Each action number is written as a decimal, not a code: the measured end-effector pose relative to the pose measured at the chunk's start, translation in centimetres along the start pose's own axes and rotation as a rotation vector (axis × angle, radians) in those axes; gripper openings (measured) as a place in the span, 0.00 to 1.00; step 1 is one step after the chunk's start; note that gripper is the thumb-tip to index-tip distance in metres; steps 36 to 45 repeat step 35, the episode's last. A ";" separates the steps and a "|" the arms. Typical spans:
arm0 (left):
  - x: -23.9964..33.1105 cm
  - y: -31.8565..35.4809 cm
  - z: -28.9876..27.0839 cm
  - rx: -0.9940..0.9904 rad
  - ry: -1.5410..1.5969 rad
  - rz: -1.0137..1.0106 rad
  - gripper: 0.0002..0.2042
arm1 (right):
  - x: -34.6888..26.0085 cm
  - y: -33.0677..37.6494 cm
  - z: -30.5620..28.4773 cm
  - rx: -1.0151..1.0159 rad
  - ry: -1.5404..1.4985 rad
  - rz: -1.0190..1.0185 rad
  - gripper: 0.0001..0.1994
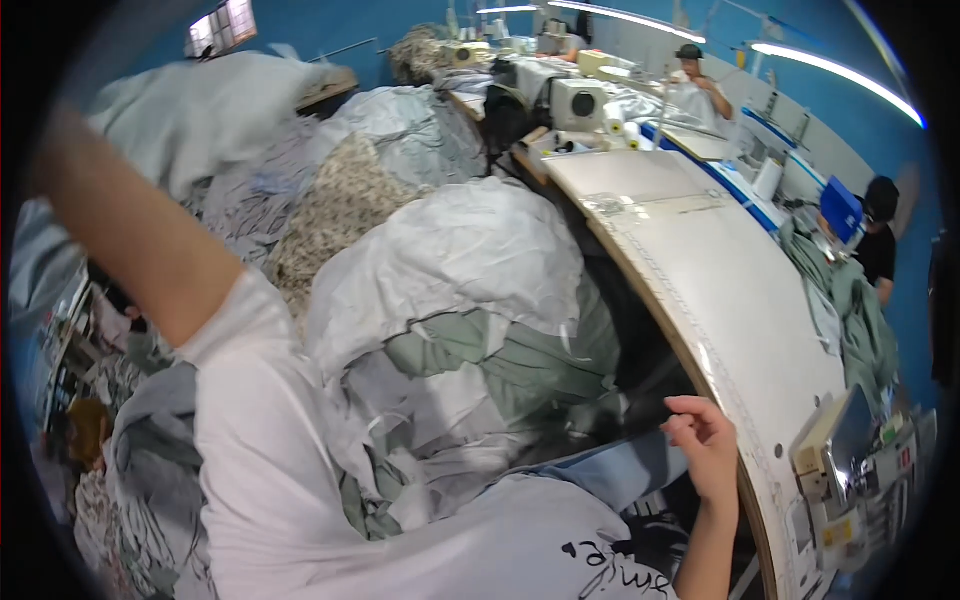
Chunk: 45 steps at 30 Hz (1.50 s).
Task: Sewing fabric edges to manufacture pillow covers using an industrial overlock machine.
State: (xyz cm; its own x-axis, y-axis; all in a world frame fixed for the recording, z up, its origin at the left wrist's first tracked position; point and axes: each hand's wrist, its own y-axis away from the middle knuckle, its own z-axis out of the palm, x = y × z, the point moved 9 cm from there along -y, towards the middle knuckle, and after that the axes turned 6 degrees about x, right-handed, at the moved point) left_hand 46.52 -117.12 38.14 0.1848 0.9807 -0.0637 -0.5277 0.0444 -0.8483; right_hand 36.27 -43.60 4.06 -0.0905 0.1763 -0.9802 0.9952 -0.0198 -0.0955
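Note:
My right hand (pixel 708 450) hovers beside the near edge of the white table (pixel 700 270). Its fingers are loosely bent, with a gap between forefinger and thumb, and nothing shows in them. My left arm (pixel 150 220) reaches up and to the left, blurred; its hand is lost in the dark rim of the picture. In front of me lies a big heap of cloth, with white fabric (pixel 460 260) on top and green fabric (pixel 480 360) beneath. Below my right hand is my blue-clad leg (pixel 625 470).
A sewing machine (pixel 835 440) stands at the table's right end. More cloth, including a floral piece (pixel 345 200), is piled to the left. Machines and thread cones (pixel 615 122) line the back. Two people sit across, one (pixel 695 85) far off, another (pixel 880 235) beside green cloth.

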 end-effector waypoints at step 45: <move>122.3 62.4 40.0 -1.423 1.028 0.191 0.39 | 6.8 -2.1 -17.7 -0.068 0.740 -0.091 0.12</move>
